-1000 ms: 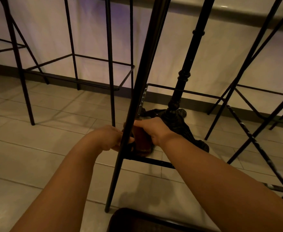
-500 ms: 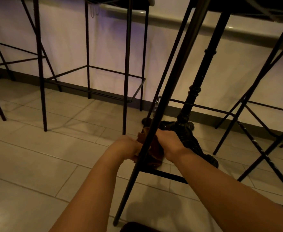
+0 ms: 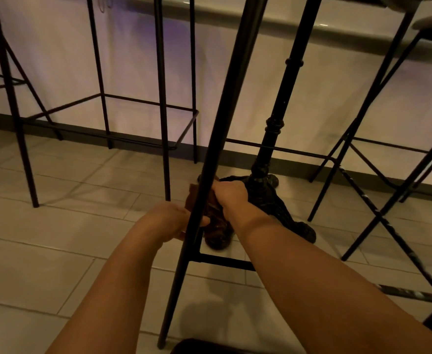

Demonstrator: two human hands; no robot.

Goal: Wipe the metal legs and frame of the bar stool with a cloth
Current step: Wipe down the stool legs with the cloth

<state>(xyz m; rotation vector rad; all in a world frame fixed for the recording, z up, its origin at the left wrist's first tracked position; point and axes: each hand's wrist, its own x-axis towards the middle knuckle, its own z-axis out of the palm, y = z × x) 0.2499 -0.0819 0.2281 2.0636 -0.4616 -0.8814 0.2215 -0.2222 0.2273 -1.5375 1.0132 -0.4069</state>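
From the head view, my right hand (image 3: 231, 200) gripped a brown cloth (image 3: 213, 218) bunched against the near black metal leg (image 3: 204, 180) of the bar stool, just above its low crossbar (image 3: 222, 261). My left hand (image 3: 170, 219) sat on the leg's other side, fingers curled toward leg and cloth, though I could not tell what it held. Behind stood an ornate table pedestal (image 3: 271, 190) on the tiled floor (image 3: 56, 226).

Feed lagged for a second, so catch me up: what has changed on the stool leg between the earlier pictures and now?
The right hand has worked the brown cloth slightly up the stool leg, away from the crossbar. The view also shifted. Unchanged: the left hand grips the leg beside the cloth, the right hand keeps hold of the cloth, and the ornate table base stands behind.
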